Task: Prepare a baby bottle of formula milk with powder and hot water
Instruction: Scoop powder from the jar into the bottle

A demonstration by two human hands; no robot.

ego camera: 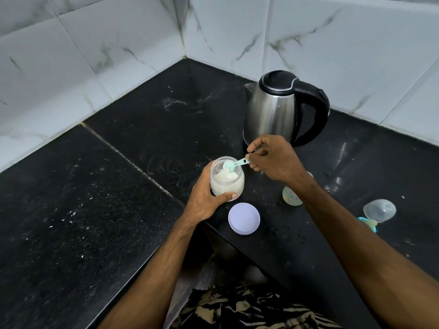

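**Scoop over the open powder jar, bottle tucked behind your right arm**

Around you, a steel kettle [282,108] with a black lid and handle stands upright on the black counter [95,210], just behind your right hand. A round lilac lid [244,218] lies flat near the counter's front edge, just beside and below the jar. Further right, a clear dome cap [379,210] lies on its side, with a teal-rimmed piece [369,223] touching it. The baby bottle [291,195] stands under your right forearm, which covers most of it; only a patterned lower part shows.

The powder jar [226,178] sits between your two hands, open-mouthed and upright, with white powder filling most of it. It is left of the kettle and apart from it.

Your left hand [206,200] wraps the jar from its left side, thumb curled across the front low down, so that grip is clamped on the jar. Your right hand [273,157] pinches the handle of a small teal scoop [231,165] between thumb and fingertips. The scoop's bowl is tipped down inside the jar's mouth, just above the powder; whether it touches the powder I cannot tell.
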